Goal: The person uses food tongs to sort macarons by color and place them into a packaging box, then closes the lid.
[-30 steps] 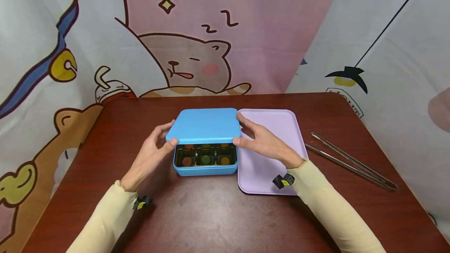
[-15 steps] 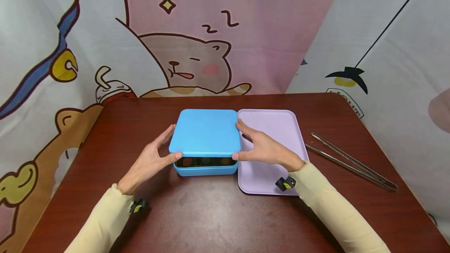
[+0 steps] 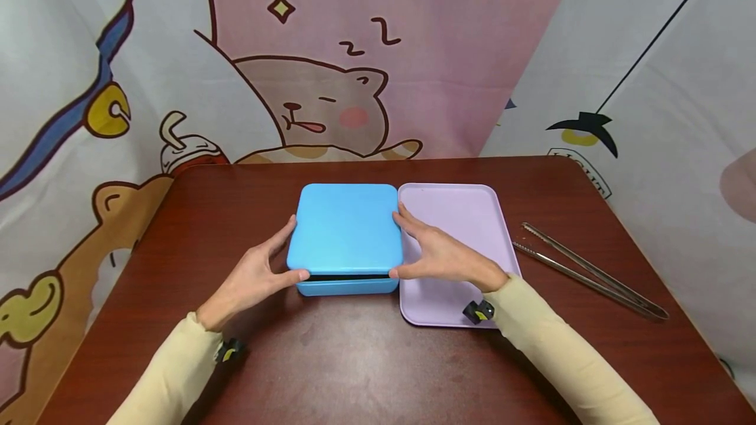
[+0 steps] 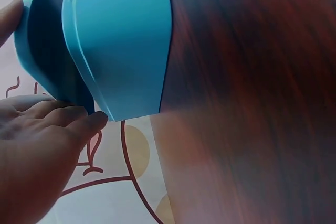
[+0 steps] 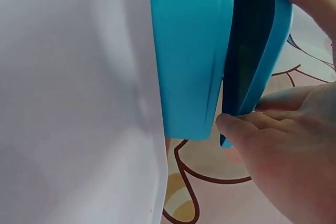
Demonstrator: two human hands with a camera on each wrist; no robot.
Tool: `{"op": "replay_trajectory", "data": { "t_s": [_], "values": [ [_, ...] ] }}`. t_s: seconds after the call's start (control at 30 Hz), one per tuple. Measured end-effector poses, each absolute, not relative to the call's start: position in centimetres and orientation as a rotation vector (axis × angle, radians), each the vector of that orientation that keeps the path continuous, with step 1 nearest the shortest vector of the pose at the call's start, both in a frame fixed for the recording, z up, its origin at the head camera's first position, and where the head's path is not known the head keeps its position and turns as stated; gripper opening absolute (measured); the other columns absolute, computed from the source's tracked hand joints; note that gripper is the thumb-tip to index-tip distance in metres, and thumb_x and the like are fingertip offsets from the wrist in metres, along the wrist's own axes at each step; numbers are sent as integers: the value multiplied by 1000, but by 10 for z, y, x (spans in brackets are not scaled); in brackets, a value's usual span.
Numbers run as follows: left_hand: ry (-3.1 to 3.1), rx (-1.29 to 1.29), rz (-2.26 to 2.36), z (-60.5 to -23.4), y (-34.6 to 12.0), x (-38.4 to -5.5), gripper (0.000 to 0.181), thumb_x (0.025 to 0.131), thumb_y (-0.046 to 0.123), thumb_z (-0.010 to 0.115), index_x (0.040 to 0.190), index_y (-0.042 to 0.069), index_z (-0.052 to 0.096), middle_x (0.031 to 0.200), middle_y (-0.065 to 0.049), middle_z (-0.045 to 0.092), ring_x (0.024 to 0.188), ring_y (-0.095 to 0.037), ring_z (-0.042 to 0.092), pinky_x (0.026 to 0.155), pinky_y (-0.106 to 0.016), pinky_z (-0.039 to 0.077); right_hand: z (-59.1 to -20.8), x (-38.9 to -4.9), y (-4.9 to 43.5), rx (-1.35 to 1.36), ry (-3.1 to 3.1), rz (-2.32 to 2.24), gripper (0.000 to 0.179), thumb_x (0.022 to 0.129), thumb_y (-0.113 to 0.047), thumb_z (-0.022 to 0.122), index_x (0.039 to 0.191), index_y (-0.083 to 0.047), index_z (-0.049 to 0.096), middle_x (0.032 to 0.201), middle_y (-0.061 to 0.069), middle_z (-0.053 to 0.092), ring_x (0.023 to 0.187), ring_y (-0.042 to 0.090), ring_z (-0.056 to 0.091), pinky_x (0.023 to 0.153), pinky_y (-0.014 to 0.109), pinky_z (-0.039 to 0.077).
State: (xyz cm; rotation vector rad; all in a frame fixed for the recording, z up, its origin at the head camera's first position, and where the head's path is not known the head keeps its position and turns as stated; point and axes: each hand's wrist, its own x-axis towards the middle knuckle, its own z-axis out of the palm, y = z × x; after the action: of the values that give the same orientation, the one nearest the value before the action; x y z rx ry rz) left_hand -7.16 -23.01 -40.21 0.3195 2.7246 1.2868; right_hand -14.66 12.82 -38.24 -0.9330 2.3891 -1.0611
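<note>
A blue lid [image 3: 348, 228] lies tilted over a blue lunch box [image 3: 348, 288], its front edge raised so a thin dark gap shows. My left hand [image 3: 254, 281] grips the lid's left side, thumb on the front corner. On the right side my right hand [image 3: 443, 253] holds the lid the same way, thumb at the front right corner. Both wrist views show the lid [image 4: 52, 51] standing off the box wall [image 5: 189, 56] in a wedge, closest near the far end. The inside of the box is hidden.
A lilac tray [image 3: 449, 208] lies right against the box's right side, partly under my right hand. Farther right are metal tongs [image 3: 596, 274], spread apart on the brown table [image 3: 354, 366]. A cartoon-printed cloth [image 3: 443, 51] hangs behind the table.
Both hands have lowered the lid's front edge toward the box. The gap has narrowed, and the round pieces in the compartments, visible earlier, are now covered.
</note>
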Motion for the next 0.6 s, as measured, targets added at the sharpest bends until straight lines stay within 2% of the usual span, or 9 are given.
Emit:
{"op": "replay_trajectory", "data": {
  "t_s": [0.23, 0.4, 0.6],
  "values": [
    [2728, 358, 1254, -405, -230, -70, 112, 84, 46, 86, 167, 14, 18, 171, -3, 19, 153, -25, 30, 109, -49, 41, -386, -147, 128, -948, 2384, -1052, 116, 82, -44, 87, 165, -3, 17, 173, 11, -1, 158, 27, 13, 123, 50, 24],
    [2722, 363, 1252, -408, -229, -70, 113, 84, 42, 87, 167, 13, 17, 171, -4, 18, 154, -25, 28, 115, -50, 37, -389, -147, 127, -950, 2376, -1038, 116, 82, -41, 88, 165, -3, 16, 173, 11, -4, 157, 27, 13, 123, 50, 26],
    [2738, 378, 1224, -411, -229, -70, 112, 84, 39, 88, 166, 10, 19, 171, -9, 20, 154, -29, 29, 115, -52, 37, -392, -147, 126, -958, 2370, -1025, 116, 82, -40, 88, 165, -2, 16, 173, 11, -4, 157, 27, 13, 122, 49, 27]
  ]
}}
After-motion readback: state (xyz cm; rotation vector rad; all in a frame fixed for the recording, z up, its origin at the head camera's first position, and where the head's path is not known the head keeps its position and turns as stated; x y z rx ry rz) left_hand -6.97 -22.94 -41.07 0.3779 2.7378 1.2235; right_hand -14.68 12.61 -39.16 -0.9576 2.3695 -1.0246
